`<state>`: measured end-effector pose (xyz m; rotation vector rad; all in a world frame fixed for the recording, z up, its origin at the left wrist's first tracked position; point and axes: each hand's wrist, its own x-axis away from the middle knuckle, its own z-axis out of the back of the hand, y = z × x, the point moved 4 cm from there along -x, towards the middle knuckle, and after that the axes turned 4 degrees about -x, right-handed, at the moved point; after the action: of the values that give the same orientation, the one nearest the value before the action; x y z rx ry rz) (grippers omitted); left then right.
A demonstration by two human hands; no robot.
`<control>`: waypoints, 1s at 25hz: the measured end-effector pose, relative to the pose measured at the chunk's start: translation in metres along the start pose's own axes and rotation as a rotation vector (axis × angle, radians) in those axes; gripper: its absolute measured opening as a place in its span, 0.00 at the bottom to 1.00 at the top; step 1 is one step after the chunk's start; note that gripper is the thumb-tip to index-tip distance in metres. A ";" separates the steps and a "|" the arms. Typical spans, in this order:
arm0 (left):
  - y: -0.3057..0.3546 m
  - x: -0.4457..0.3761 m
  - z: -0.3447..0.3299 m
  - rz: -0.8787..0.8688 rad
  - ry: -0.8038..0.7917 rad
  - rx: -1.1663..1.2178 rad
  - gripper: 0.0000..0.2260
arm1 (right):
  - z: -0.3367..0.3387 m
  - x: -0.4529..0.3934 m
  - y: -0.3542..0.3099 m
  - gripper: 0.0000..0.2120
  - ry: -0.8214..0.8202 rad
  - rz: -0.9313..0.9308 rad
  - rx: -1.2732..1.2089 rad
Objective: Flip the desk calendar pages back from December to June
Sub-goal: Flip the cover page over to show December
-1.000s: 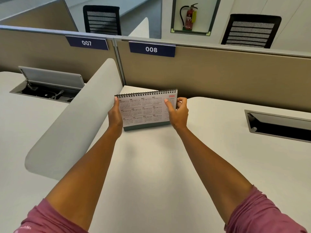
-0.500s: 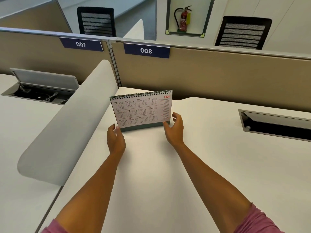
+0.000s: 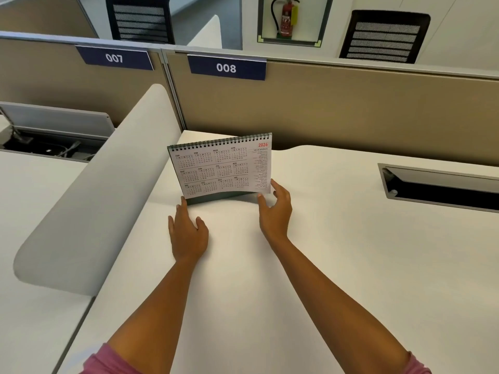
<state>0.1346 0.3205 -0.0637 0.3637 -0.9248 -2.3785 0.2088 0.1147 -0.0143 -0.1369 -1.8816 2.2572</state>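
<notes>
The desk calendar (image 3: 222,168), a white spiral-bound stand-up one with a dark green base, stands upright on the white worktop (image 3: 310,265) near its far edge, showing a full-year 2026 page whose small print is too fine to read.

Nearest the camera are two bare forearms with pink sleeves cut off by the bottom edge. The left hand (image 3: 187,233) lies flat on the worktop, its grip spread and holding nothing, with one fingertip touching the calendar's lower left corner. The right hand (image 3: 275,209) has its grip loosely spread, fingertips touching the lower right corner of the front page, which bows outward there.

Beside the left hand runs one rounded grey divider (image 3: 89,201). Beyond stand beige partitions with two blue number plates (image 3: 226,67), then two black mesh chairs (image 3: 384,36) and one red fire extinguisher (image 3: 286,18).
</notes>
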 end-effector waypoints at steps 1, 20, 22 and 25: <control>-0.002 -0.001 -0.002 -0.002 0.002 0.004 0.30 | 0.004 0.001 -0.001 0.21 0.040 -0.003 -0.053; 0.006 0.006 0.007 0.049 0.055 0.088 0.27 | 0.022 0.021 -0.078 0.40 -0.588 -0.479 -1.062; 0.007 0.005 0.006 0.054 0.032 0.101 0.28 | 0.018 0.015 -0.100 0.44 -0.649 -0.428 -1.086; 0.004 0.003 0.005 0.086 0.011 0.122 0.28 | 0.010 -0.003 -0.135 0.47 -0.728 -0.346 -1.112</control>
<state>0.1314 0.3188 -0.0578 0.3756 -1.0627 -2.2464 0.2223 0.1274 0.1194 0.8734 -2.9793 0.8489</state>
